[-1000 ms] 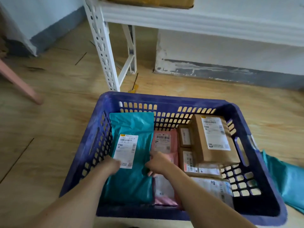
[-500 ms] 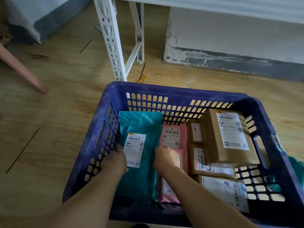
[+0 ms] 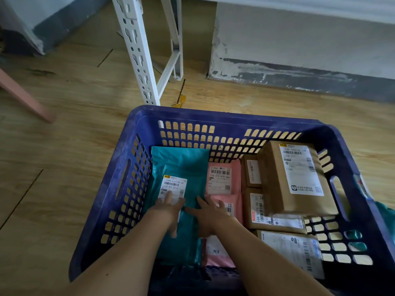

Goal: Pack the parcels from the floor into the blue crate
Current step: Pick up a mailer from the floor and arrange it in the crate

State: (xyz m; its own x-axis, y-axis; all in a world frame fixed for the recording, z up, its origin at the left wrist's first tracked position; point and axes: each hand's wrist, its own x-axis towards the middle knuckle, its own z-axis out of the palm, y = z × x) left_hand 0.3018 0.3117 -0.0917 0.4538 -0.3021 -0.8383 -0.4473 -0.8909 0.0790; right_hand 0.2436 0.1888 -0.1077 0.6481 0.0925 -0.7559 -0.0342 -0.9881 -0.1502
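Observation:
The blue crate [image 3: 224, 121] stands on the wooden floor. Inside at the left lies a teal parcel bag [image 3: 181, 165] with a white label. My left hand [image 3: 168, 208] lies flat on that label with fingers spread. My right hand [image 3: 210, 216] rests flat with straight fingers across the teal bag's right edge and a pink parcel bag [image 3: 222, 178]. Brown cardboard boxes fill the right side, the largest [image 3: 297, 178] tilted on top of smaller ones [image 3: 275, 221].
A white metal shelf leg [image 3: 139, 56] stands just behind the crate. A pink leg [image 3: 25, 99] crosses the floor at far left. Another teal bag [image 3: 386, 212] lies on the floor beyond the crate's right wall. A grey-based wall runs behind.
Both hands have uncurled and now lie flat on the teal bag, which has settled lower in the crate. The view has shifted closer and downward.

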